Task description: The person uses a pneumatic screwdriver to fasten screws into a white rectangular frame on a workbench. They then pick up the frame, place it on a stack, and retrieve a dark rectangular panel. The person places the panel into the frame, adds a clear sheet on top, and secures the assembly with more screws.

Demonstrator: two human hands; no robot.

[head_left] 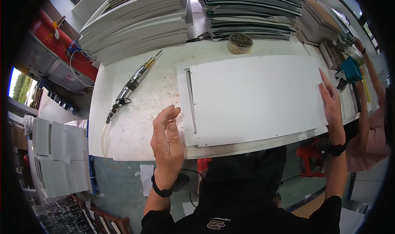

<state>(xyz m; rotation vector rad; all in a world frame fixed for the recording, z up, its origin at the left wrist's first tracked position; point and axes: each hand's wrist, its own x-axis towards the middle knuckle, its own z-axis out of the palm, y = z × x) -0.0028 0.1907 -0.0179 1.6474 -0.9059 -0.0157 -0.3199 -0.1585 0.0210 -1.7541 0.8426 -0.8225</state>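
A white rectangular panel [255, 98] with small dark holes along its edges lies on the white workbench [148, 90]. Along its left end runs a narrow slot, and a pale piece shows beneath it. My left hand [166, 137] is raised just left of that end, fingers bent slightly and thumb apart, holding nothing. Against the panel's right edge rests my right hand [331, 98], its fingers stretched out along the side. A round tub of small metal screws [240, 43] stands behind the panel. Further left lies a silver air screwdriver [131, 84] with a hose, its bit pointing away from me.
Stacks of white panels [144, 32] and dark green-edged sheets [251, 15] line the back of the bench. Another person's arm [364, 98] is at work on the right, near a teal tool [352, 70]. More white panels [61, 155] are piled at the left.
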